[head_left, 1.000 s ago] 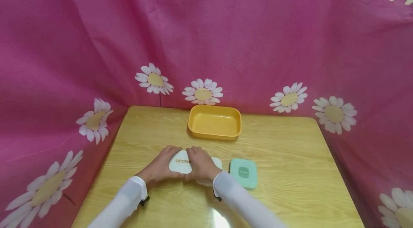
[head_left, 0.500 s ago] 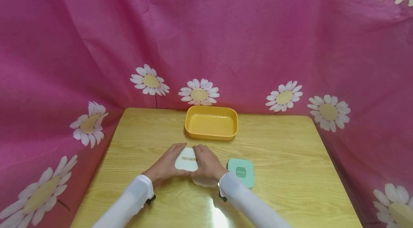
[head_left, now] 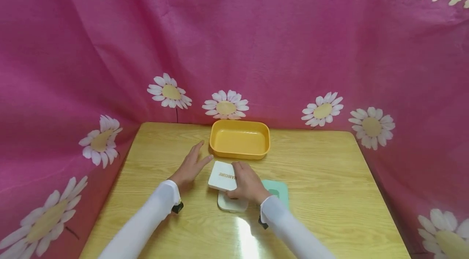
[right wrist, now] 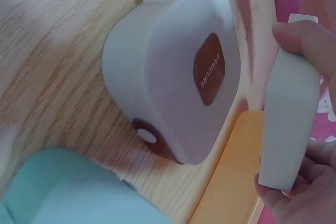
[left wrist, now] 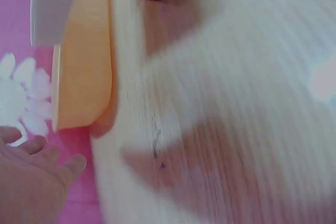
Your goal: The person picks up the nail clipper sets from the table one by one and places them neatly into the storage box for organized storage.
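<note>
My right hand [head_left: 250, 182] grips a white case [head_left: 222, 176] lettered MANICURE by its right side, thumb and fingers on opposite edges. In the head view it is held tilted above a second white case [head_left: 232, 203], which lies on the table and is partly covered. The right wrist view shows that lower case [right wrist: 178, 66] with a brown MANICURE label and a side button. Left of the held case, my left hand [head_left: 190, 169] is spread and touches nothing. A mint green case [head_left: 279, 188] lies to the right, partly behind my right hand.
A yellow-orange tray [head_left: 239, 155] stands near the back edge of the wooden table [head_left: 322, 177], just beyond my hands. Behind it hangs a pink cloth [head_left: 271, 59] printed with daisies. The cloth also runs along both sides.
Both hands held the white case earlier. My left hand has let go and moved left and forward with fingers spread. My right hand has shifted right with the case, uncovering more of the lower one.
</note>
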### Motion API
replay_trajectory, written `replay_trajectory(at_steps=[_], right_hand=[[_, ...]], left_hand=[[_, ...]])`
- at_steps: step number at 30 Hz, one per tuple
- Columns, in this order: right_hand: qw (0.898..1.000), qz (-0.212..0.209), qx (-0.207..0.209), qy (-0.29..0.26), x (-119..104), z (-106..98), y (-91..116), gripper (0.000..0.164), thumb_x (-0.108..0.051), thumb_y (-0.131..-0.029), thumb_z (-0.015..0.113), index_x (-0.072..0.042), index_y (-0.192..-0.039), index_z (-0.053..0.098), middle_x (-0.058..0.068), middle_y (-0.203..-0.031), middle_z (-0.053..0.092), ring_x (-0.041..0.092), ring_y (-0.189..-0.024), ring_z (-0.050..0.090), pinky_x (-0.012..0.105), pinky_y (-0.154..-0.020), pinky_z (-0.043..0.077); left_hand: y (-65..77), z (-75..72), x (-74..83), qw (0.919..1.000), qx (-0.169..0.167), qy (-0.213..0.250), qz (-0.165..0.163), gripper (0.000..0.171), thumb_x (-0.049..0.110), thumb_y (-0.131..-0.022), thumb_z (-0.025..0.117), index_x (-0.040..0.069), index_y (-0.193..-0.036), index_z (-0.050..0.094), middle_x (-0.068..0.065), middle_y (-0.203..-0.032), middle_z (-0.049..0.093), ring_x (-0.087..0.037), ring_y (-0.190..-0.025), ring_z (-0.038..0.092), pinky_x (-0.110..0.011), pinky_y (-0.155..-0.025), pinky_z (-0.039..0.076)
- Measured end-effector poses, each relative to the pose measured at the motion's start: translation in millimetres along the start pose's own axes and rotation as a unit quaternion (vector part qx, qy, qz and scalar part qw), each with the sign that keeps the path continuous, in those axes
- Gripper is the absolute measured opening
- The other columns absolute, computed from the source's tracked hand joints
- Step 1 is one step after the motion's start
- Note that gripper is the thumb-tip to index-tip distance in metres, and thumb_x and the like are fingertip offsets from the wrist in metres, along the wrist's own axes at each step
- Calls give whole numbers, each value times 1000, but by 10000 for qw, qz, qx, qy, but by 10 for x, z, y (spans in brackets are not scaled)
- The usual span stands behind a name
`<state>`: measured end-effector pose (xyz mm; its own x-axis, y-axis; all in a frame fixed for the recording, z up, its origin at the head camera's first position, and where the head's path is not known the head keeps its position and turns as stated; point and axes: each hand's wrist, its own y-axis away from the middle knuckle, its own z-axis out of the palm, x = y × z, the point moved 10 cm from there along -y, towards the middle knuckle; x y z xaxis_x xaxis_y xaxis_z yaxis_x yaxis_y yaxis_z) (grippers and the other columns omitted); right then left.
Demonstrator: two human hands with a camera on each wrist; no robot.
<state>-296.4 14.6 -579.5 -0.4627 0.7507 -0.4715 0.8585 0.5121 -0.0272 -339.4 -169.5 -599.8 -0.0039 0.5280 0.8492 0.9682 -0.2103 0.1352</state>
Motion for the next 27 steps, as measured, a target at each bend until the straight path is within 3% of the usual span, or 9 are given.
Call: replay_trajectory(at_steps=[5, 11, 17, 23, 27], right_hand=[[9994, 173, 48, -289, 82, -54, 68, 105, -46, -71, 96, 6, -147, 47, 16, -130, 59, 31, -123, 55, 47, -106, 50], [9980, 397, 117, -480, 214, -73, 150, 105, -50, -70, 96, 4, -146, 48, 17, -134, 58, 31, -124, 55, 49, -107, 50], [9952, 636, 192, -713, 358, -101, 236, 103, -53, -69, 96, -4, -147, 49, 11, -135, 58, 26, -119, 55, 47, -103, 51], [9926, 675, 443, -906, 480, -174, 298, 100, -48, -69, 97, -5, -147, 50, 9, -131, 60, 26, -118, 55, 47, -103, 50], [9893, 866, 640, -981, 568, -232, 337, 93, -49, -73, 93, -5, -144, 53, 7, -125, 61, 23, -109, 55, 43, -95, 50]], left_hand=[[-272, -8, -67, 9994, 161, 235, -218, 93, 54, -104, 58, 14, -170, 6, -15, -175, 14, -37, -160, 17, -59, -127, 17], [-515, 110, -110, 9996, -109, -134, -220, 101, 48, -102, 65, 8, -169, 0, -19, -175, 8, -38, -161, 12, -55, -129, 15], [-616, 181, -96, 9983, -70, 346, -466, 107, 45, -100, 68, 11, -169, -6, -15, -176, 2, -34, -162, 7, -55, -129, 10], [-713, 290, -96, 9962, 35, 801, -344, 104, 35, -102, 69, 10, -168, -7, -17, -176, 4, -34, -161, 10, -53, -130, 9], [-753, 348, -121, 9943, 148, 1025, -259, 104, 29, -101, 71, 11, -169, -6, -16, -176, 3, -34, -161, 10, -53, -130, 9]])
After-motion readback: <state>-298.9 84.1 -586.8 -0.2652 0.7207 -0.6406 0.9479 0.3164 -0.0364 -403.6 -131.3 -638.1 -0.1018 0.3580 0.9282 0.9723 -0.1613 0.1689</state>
